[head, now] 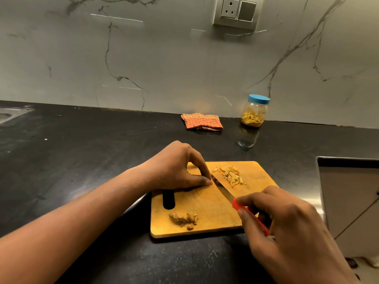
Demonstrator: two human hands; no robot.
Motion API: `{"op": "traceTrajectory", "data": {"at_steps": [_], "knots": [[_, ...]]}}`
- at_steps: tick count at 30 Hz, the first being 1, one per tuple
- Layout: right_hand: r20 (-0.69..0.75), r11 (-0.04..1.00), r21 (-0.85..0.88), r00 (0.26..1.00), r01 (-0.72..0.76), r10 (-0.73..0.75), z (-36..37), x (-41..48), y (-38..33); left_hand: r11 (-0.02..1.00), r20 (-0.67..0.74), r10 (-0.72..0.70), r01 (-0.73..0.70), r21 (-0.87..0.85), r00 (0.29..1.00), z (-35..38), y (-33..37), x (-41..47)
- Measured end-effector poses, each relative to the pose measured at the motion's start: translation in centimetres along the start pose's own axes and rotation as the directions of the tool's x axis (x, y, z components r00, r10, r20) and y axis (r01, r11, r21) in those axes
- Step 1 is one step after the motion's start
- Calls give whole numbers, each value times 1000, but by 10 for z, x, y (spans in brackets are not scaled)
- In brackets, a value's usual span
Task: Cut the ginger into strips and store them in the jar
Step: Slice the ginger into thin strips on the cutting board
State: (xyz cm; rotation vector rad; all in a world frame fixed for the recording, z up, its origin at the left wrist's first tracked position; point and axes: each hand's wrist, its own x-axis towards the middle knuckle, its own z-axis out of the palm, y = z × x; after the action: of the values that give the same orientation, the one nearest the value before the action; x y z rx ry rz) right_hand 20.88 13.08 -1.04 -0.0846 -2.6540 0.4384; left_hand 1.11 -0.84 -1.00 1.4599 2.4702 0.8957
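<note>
Head view: our left hand (176,169) pinches ginger, hidden under its fingers (200,165), on the board (209,203); our right hand (287,228) grips the knife (224,191). Strips (231,176) lie just beyond the left fingertips, the jar (255,113) well beyond.

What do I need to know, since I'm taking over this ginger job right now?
Left hand pinches a ginger piece, mostly hidden under its fingers, on the cutting board. Right hand: grip on the red handle of the knife, blade beside the left fingertips.
Cut strips lie piled on the board's far right; a ginger lump lies near its front edge. The jar, lid on, partly filled with strips, stands by the wall.
Left: finish slicing, open jar, store the strips.
</note>
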Motion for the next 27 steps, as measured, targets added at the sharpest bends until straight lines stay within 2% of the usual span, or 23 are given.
{"op": "traceTrajectory", "data": {"at_steps": [14,16,19,21,23,24,27], "knots": [[85,979,-202,996,8,9,16,12,-15,995,132,40,-51,85,990,-9,-2,2],[108,978,-206,994,17,6,14,17,-20,994,141,38,-51,91,989,-9,-2,2],[64,989,-123,995,81,-73,14,20,-21,994,144,40,-54,99,989,-10,-2,2],[101,983,-159,992,95,-79,13,19,-22,993,147,36,-52,104,988,-11,-2,1],[198,973,-216,979,86,-42,10,17,-21,993,151,31,-47,105,988,-11,-1,1],[199,973,-226,980,40,6,8,14,-19,994,151,29,-45,103,988,-12,-1,1],[111,978,-208,994,16,7,7,5,-9,993,149,37,-53,104,988,-12,-1,1]]}}
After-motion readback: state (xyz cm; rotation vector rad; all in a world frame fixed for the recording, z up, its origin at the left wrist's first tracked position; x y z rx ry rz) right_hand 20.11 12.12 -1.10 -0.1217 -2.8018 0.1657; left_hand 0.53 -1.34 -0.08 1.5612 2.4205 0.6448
